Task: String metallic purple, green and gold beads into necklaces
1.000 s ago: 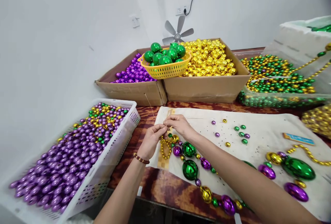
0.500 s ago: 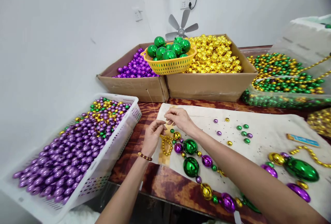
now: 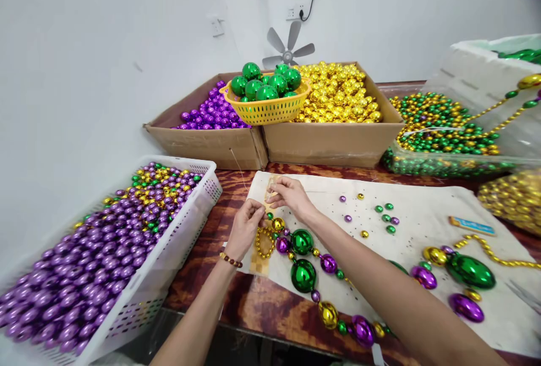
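My left hand [image 3: 245,228], a beaded bracelet [image 3: 230,259] at its wrist, pinches the thin thread at the end of a bead garland, just beside a small green bead [image 3: 269,216]. Close by on the right, my right hand [image 3: 291,197] is closed with fingertips together on the thread; the exact grip is too fine to make out. A thin thread [image 3: 237,164] rises beyond the hands toward the cardboard box. The garland of green, purple and gold beads [image 3: 303,275] runs from the fingers toward the table's front edge, partly under my right forearm. A gold bead loop [image 3: 265,243] lies below the hands.
A white basket [image 3: 213,177] of purple beads stands left. Behind are cardboard boxes [image 3: 329,145] of purple and gold beads, with a yellow basket [image 3: 270,111] of green balls on top. Loose small beads [image 3: 386,218] and another garland [image 3: 470,271] lie on the white cloth [image 3: 422,197].
The view has shifted slightly to the right. My two hands have drawn a little apart, the left one lower, close to the small green bead.
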Demonstrator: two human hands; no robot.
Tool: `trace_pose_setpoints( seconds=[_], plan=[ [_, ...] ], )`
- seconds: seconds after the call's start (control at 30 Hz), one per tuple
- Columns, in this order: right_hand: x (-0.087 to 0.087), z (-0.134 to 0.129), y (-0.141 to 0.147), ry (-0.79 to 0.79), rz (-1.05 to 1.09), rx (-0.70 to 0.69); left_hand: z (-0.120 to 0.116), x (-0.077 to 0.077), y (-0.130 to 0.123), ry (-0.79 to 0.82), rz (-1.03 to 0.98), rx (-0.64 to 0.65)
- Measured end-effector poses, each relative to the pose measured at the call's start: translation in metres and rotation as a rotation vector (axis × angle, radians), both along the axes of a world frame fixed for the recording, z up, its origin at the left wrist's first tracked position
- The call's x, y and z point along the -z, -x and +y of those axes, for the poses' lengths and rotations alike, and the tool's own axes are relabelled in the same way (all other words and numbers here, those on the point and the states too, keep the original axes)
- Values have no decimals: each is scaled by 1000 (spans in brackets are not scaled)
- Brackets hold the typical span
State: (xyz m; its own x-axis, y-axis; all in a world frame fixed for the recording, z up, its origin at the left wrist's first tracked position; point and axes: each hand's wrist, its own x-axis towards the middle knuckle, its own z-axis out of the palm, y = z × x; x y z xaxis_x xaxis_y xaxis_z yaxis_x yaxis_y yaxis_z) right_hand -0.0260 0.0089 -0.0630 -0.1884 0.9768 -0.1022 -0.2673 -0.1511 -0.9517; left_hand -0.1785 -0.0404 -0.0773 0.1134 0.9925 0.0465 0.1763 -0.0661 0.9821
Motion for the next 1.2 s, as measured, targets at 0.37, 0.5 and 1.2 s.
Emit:
trace_pose_setpoints(
  seconds=[0.37, 0.5, 1.2],
  plan=[
    [4, -46, -14, -74, -38, -180, 6, -4, 10, 236, -229, 7],
    [-19, -69, -43, -131, -131, -505, 9, -12, 17, 310, -274, 62],
    [-1, 9, -32, 94, -102, -890, -1, -41, 15, -499, 572, 315]
  ],
)
